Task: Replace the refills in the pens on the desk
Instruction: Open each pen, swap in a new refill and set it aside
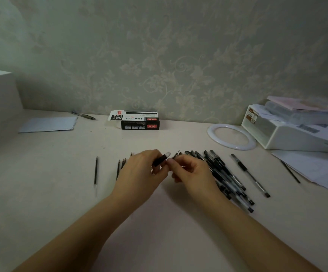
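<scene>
**Mid-swap: two hands work a pen above a pale worktop**

Centrally, two bare hands meet just above the worktop point(178, 222). The left hand point(139, 171) has its grip curled round a pen barrel point(161, 159), dark with a clear end pointing up and right. The right hand point(192, 173) pinches a thin refill point(175, 155), its tip just beside the barrel's clear end. To the right lies a heap of pens point(225, 177), one more pen point(250, 174) a little apart. To the left lie loose refills point(120, 167) and a single one point(96, 170) farther off. A refill box point(137, 119) sits by the wall.

The refill is likely light, thin and somewhat bendy, so it is best pinched near its tip. The barrel looks stiff and smooth; its dark sleeve seems the surest hold.
</scene>
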A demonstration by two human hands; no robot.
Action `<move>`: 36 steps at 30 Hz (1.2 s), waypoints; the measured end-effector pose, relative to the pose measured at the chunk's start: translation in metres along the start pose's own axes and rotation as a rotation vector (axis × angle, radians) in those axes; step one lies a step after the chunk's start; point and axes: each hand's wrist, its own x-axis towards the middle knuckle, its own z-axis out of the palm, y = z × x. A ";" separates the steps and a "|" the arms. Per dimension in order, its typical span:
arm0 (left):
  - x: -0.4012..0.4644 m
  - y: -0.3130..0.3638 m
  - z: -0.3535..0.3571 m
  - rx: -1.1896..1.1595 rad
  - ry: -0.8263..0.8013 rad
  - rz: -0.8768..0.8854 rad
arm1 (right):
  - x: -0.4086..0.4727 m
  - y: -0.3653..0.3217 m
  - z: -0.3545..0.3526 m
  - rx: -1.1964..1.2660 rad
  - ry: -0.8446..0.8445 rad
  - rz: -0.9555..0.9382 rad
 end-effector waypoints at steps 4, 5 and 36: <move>-0.002 -0.004 0.002 -0.023 -0.064 -0.014 | 0.002 0.001 -0.002 0.219 0.078 0.094; -0.002 -0.005 0.002 -0.023 -0.076 -0.016 | 0.004 0.000 -0.004 0.284 0.129 0.113; -0.002 -0.003 0.001 -0.133 -0.164 0.023 | 0.010 0.003 -0.016 0.671 0.281 0.098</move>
